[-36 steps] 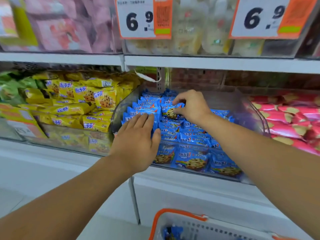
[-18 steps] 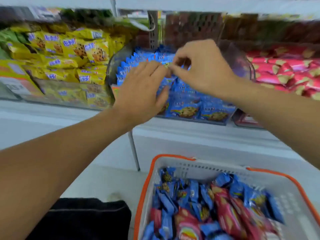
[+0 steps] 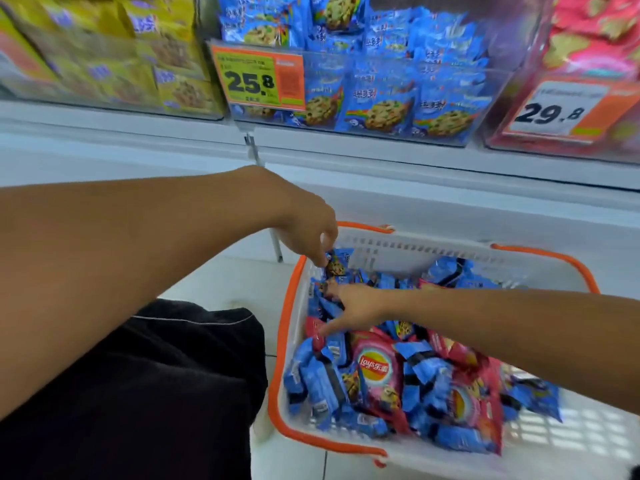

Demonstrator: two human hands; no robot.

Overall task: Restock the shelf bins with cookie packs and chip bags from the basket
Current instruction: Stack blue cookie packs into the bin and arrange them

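Far from done: basket heaped with blue cookie packs. Left hand pinching one at the far rim; right hand spread over the heap.

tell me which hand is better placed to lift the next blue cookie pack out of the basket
Left, probably. The left hand already pinches a blue cookie pack at the basket rim; the right hand only reaches, fingers loose, over the pile.

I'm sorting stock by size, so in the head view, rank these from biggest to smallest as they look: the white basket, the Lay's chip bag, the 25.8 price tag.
1. white basket
2. and 3. Lay's chip bag and 25.8 price tag look alike; the bag sits nearer the camera, so I won't rank them.
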